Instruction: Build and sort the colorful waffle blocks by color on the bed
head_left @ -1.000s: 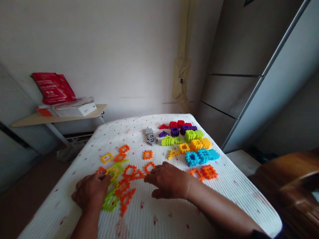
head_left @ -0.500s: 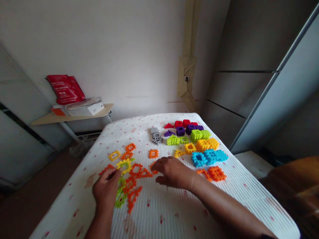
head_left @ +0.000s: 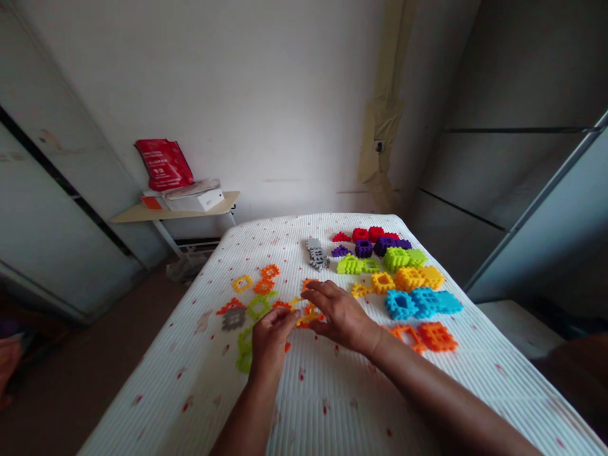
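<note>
My two hands meet over flat plastic waffle-block pieces on a white quilted bed (head_left: 332,405). My left hand (head_left: 270,339) is curled, its fingertips pinching a yellow and orange piece (head_left: 304,315) near the centre. My right hand (head_left: 335,310) arches over the same piece from the right, fingers bent, touching it. Loose orange, green, yellow and grey flat pieces (head_left: 251,301) lie to the left of my hands.
Sorted stacks of red, purple, green, yellow, blue and orange blocks (head_left: 403,278) sit at the right. A grey block stack (head_left: 316,253) lies behind. A small shelf (head_left: 175,209) with a red bag (head_left: 164,163) and a white box stands by the wall.
My left hand moved right from the green and orange pieces to meet the right hand at the centre. The view swung left, and a grey flat piece now shows at the left.
</note>
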`<state>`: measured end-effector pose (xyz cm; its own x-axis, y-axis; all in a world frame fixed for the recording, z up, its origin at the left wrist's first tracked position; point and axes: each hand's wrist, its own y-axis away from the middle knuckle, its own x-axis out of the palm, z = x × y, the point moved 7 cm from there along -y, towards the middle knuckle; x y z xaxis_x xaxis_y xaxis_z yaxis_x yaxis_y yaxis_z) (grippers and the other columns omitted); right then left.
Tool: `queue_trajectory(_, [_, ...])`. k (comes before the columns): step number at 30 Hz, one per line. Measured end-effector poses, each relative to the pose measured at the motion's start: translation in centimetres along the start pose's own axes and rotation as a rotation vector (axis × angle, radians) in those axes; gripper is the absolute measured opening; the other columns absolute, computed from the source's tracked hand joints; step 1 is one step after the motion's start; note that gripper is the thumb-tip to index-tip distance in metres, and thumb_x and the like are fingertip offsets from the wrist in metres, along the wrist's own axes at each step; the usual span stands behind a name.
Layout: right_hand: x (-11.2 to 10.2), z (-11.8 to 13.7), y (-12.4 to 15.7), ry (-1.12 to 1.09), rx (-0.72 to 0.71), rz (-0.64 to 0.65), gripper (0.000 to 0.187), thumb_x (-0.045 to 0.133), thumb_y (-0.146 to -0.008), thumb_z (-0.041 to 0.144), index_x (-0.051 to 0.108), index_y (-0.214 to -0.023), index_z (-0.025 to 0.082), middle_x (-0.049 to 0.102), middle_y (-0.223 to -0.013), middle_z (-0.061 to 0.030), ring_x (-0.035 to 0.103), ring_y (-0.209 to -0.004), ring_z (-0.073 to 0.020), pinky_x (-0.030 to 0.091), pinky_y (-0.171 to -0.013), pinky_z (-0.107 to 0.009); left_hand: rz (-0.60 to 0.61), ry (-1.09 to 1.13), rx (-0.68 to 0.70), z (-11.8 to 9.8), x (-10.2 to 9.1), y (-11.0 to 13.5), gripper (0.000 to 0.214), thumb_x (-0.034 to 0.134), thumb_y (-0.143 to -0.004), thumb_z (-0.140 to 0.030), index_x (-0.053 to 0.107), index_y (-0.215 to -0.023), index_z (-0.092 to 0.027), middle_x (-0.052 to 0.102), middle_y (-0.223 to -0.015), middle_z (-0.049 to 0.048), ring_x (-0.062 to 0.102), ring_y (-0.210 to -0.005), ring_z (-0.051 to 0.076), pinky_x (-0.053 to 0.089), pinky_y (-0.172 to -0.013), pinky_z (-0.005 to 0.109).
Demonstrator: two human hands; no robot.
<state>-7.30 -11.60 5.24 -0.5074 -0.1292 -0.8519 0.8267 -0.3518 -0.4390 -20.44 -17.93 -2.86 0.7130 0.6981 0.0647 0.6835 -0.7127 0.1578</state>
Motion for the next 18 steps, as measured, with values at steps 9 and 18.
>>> queue_trajectory(9, [-0.1,0.6,-0.2,0.181,0.0,0.084,0.042,0.064,-0.077,0.022,0.054,-0.117,0.016,0.061,-0.118,-0.0107,0.053,-0.103,-0.0247,0.045,-0.085,-0.038,0.013,-0.017,0.024,0.3,0.3,0.4,0.035,0.074,-0.057,-0.045,0.06,-0.07,-0.015,0.051,-0.053,-0.0047,0.04,-0.046,0.006,0.032,-0.042,0.018])
queue_trajectory(18, [-8.4,-13.0,2.8,0.173,0.388,0.244,0.052,0.074,-0.069,0.025,0.059,-0.118,0.019,0.066,-0.11,-0.0077,0.063,-0.096,-0.0214,0.047,-0.083,-0.031,-0.061,0.032,0.059,0.7,-1.6,-0.4,0.037,0.074,-0.059,-0.043,0.064,-0.083,-0.016,0.051,-0.057,-0.0048,0.04,-0.05,0.006,0.034,-0.044,0.015])
